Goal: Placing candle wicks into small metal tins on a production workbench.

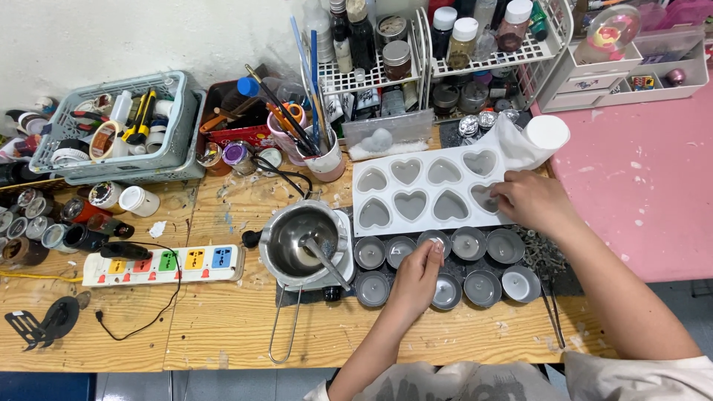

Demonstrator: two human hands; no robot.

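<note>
Two hands at work over poured moulds. Left hand (417, 273) down on the near rows of round tin cups (469, 243), fingertips bunched around a small white piece (437, 243) at the rim of one cup; cannot tell whether truly pinched or only touched. Right hand (532, 199) not clamped on anything: fingers bent and pressing on the right end of the white heart mould (416, 186), which lies just beyond the cups.

Judged as a tending or checking step on the filled cups, with the mould steadied. Next move calls for a light, level touch: cups packed rim to rim under the left fingers, easy to nudge; mould soft, likely to flex under the right fingers.

Left of the left hand, a metal pouring pot (301, 239) with a tool inside, then a power strip (163, 263).

Hidden or unclear: nature of the white piece; the heart cavity under the right fingertips; cup contents, grey and dull, set or liquid not discernible; both elbows cut off at the bottom edge.
</note>
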